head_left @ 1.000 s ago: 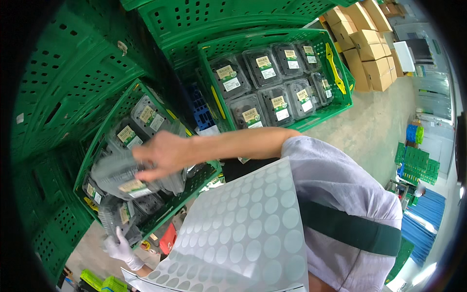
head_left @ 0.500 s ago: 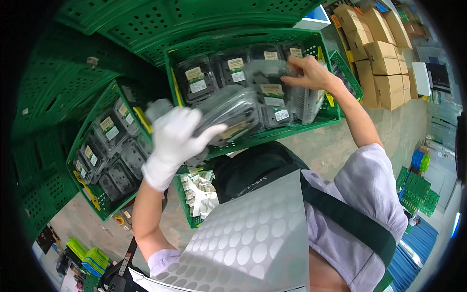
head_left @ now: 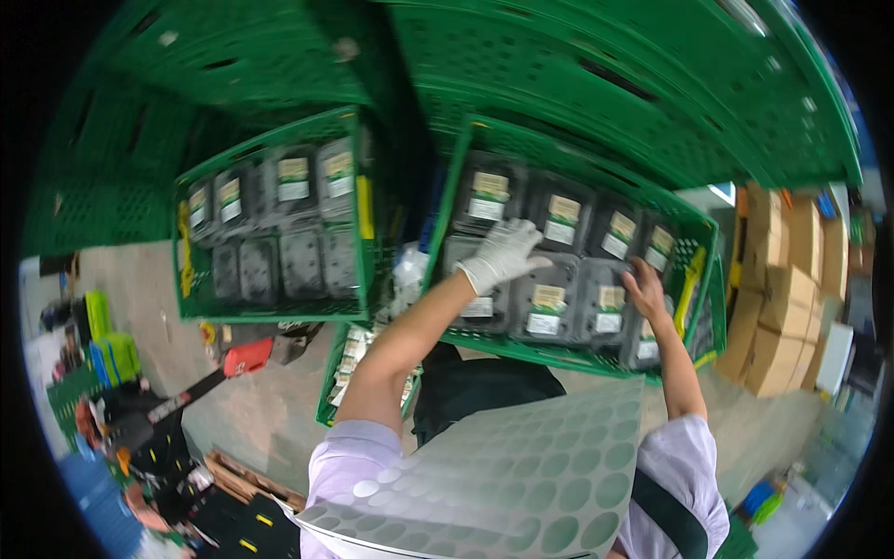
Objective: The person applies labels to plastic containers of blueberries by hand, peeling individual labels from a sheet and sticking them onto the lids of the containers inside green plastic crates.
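A green crate (head_left: 582, 352) in front of me holds two rows of clear-lidded dark plastic punnets with paper labels. My left hand (head_left: 506, 258), in a white glove, lies palm down with fingers spread across the punnets at the crate's left. It partly covers a front-row punnet (head_left: 480, 317). My bare right hand (head_left: 649, 293) rests at the right end, fingers apart and slightly bent, touching the edge of a front-row punnet (head_left: 605, 303). Neither hand grips anything visible. A sheet with rows of round stickers (head_left: 503, 466) hangs before my chest.
A second green crate (head_left: 270, 312) of punnets stands left. Between the crates, lower down, a small crate (head_left: 328, 396) holds labels. Tall green crate walls (head_left: 521, 65) rise behind. Cardboard boxes (head_left: 787, 307) are stacked at right; a red-headed pallet-truck handle (head_left: 247, 357) stands at left.
The view has swung, so both crates look more level. The tilted punnet by my gloved hand and the raised one by my right hand now lie flat in the rows. Both hands are lower on them.
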Demonstrator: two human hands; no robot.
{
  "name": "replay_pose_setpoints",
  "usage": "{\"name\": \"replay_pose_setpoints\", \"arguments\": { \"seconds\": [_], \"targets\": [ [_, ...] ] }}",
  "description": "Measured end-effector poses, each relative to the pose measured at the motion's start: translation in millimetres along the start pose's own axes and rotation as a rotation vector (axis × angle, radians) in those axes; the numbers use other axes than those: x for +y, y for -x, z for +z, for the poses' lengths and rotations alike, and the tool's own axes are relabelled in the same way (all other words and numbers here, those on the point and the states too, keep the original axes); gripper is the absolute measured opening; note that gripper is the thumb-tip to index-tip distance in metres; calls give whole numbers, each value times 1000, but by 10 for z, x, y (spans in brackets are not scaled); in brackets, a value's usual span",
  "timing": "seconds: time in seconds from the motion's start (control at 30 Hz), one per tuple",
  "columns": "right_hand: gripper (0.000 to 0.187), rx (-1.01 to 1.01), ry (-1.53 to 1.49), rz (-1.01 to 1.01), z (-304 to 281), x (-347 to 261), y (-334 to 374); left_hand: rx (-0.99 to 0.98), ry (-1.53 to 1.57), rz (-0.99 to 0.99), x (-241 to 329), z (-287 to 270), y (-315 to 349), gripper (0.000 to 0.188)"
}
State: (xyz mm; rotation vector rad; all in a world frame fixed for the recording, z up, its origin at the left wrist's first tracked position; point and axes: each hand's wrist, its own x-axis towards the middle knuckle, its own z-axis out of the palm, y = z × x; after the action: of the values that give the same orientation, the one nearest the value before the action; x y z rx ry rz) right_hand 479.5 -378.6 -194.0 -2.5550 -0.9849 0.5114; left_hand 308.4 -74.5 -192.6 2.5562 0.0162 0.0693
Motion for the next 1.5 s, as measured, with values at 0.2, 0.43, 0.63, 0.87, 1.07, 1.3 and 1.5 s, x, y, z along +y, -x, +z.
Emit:
{"name": "replay_pose_setpoints", "arguments": {
  "seconds": [0.2, 0.43, 0.63, 0.87, 1.07, 1.3, 1.5],
  "targets": [
    [20, 217, -139, -192, -204, -1671, -684, 528, 183, -147, -384, -1294, 1099, 27],
    [49, -210, -253, -649, 928, -4708, -1975, 633, -396, -658, -2557, -2637, 2853, 45],
    [97, -393, 99, -386, 2429, -5539, -3083, 261, -707, -760, -4074, -3136, 3380, 69],
    [91, -409, 54, -324, 2719, -5528, -3105, 207, -616, -607, -4710, -3157, 3200, 55],
    [81, -278, -54, -251, 2834, -5496, -2835, 229, -518, -465, -4702, -3058, 3243, 45],
    [72, -257, -245, -328, 2583, -5582, -2567, 252, -399, -657, -4508, -2794, 3609, 48],
    [53, -61, -258, -630, 2410, -5441, -1824, 208, -442, -704, -3804, -2841, 3780, 43]
  ]
}}
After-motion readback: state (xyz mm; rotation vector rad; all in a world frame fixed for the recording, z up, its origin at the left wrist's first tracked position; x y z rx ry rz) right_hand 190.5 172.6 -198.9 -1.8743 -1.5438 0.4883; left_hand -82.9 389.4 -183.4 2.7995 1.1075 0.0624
